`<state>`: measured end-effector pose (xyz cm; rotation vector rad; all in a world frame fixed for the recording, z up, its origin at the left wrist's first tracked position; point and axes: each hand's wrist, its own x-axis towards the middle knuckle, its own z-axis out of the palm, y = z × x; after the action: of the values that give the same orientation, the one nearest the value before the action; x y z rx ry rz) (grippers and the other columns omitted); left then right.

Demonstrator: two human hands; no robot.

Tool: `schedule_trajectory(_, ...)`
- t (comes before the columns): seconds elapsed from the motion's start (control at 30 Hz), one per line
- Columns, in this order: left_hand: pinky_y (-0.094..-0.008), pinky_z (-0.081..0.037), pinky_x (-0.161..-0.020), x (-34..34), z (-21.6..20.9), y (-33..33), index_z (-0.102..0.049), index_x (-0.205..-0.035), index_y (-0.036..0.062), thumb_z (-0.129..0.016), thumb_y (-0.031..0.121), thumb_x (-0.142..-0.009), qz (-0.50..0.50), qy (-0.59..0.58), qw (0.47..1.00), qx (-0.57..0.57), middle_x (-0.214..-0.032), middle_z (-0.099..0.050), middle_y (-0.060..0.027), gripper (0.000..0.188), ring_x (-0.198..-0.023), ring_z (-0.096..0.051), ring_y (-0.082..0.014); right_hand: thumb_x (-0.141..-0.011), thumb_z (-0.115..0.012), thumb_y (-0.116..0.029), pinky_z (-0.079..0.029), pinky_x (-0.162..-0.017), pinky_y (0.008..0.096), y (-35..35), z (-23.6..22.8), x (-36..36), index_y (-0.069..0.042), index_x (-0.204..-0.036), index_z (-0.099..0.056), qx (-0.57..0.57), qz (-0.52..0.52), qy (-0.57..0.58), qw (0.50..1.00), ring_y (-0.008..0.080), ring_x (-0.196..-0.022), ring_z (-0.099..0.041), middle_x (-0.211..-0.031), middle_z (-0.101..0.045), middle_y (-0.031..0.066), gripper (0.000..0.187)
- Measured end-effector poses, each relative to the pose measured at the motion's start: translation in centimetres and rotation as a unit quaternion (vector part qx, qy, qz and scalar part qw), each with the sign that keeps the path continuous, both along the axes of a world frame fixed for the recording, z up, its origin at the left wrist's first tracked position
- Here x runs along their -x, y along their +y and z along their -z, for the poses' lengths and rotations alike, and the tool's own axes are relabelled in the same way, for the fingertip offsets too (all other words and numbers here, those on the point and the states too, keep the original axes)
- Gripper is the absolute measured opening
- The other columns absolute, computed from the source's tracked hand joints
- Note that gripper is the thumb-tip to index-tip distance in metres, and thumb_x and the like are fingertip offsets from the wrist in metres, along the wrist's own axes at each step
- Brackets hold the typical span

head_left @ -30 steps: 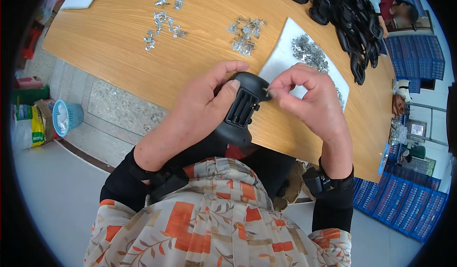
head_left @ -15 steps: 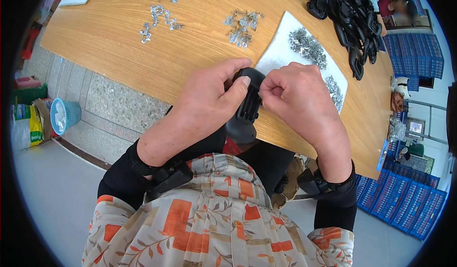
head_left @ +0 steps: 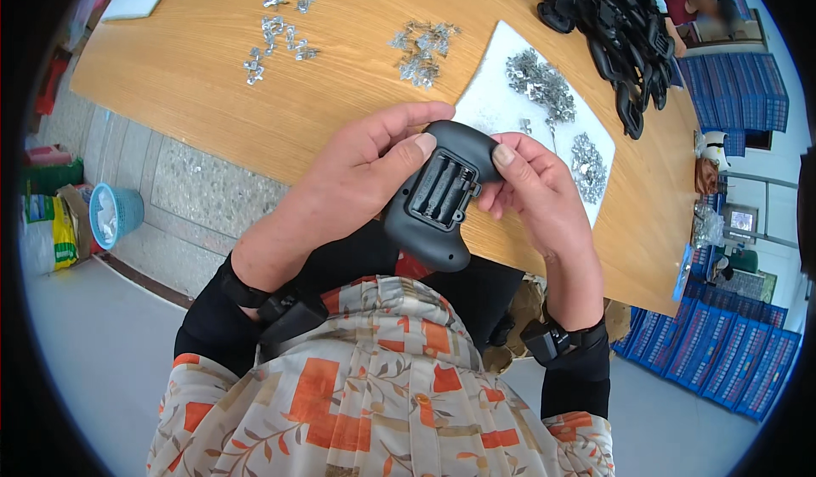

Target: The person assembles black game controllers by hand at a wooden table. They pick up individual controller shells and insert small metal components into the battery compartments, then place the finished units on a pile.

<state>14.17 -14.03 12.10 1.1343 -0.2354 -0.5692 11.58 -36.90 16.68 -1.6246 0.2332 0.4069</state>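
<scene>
Both hands, left hand (head_left: 357, 179) and right hand (head_left: 535, 192), grip a matte black plastic controller shell (head_left: 438, 196) above the wooden surface (head_left: 195, 111); its ribbed, open battery compartment holds nothing. Shiny metal clips (head_left: 540, 77) lie on a white sheet (head_left: 497, 103).

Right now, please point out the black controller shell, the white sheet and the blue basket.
black controller shell (head_left: 438, 201): head view, on its open battery compartment.
white sheet (head_left: 497, 103): head view, on a bare part near its left edge.
blue basket (head_left: 115, 215): head view, on its rim.
</scene>
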Motion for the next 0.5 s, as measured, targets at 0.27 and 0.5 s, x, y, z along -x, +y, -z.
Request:
schedule_trajectory(0.27, -0.0271, -0.052, -0.084, 0.8, -0.9, -1.5, -0.051, -0.140, 0.0009, -0.058, 0.004, -0.094, 0.009, -0.241, 0.951, -0.193, -0.114, -0.063, -0.0077, 0.047, -0.100, -0.062, -0.0121, -0.101, -0.061, -0.018, -0.049, -0.059, 0.0214, -0.2, 0.1, 1.6, -0.001, -0.108, -0.061, -0.046, 0.023, 0.004, 0.999, 0.0068, -0.064, -0.061, -0.082, -0.064, 0.0015, 0.018)
schedule_trajectory(0.5, -0.0385, -0.051, -0.086, 1.3, -1.3, -3.4, -0.054, -0.130, -0.0004, -0.064, 0.006, -0.082, -0.001, -0.374, 0.884, -0.279, -0.112, -0.062, -0.0190, 0.050, -0.101, -0.063, -0.0333, -0.100, -0.063, -0.015, -0.050, -0.059, 0.0218, -0.6, -0.7, 2.8, 0.000, -0.106, -0.061, -0.005, 0.029, -0.017, 0.999, 0.0061, -0.063, -0.059, -0.081, -0.063, 0.0003, 0.016)
